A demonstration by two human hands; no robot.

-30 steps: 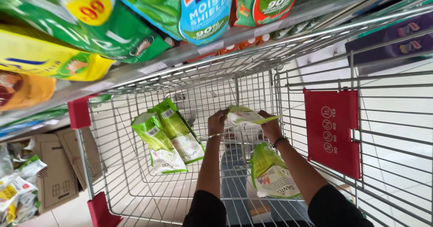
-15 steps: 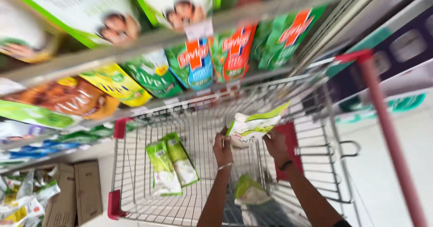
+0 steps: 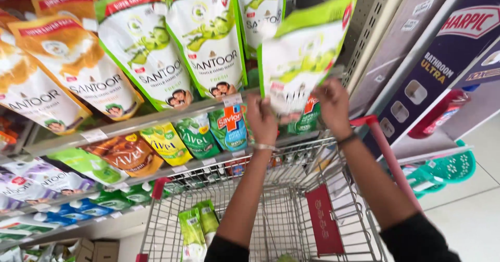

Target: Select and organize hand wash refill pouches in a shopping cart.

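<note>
**Both hands up at the shelf with one green refill pouch**

So the left hand (image 3: 262,119) and right hand (image 3: 333,106) each have a closed grip on the bottom corners of one green-and-white pouch (image 3: 304,59), held upright against the front edge of the top shelf (image 3: 156,117), just right of three matching green pouches (image 3: 203,43) standing there. Two orange pouches (image 3: 62,69) sit toward that shelf's left end. Down below, the wire cart (image 3: 291,189) carries two green pouches (image 3: 198,231) lying near its left wall. A red panel (image 3: 323,220) hangs inside its right wall.
</note>
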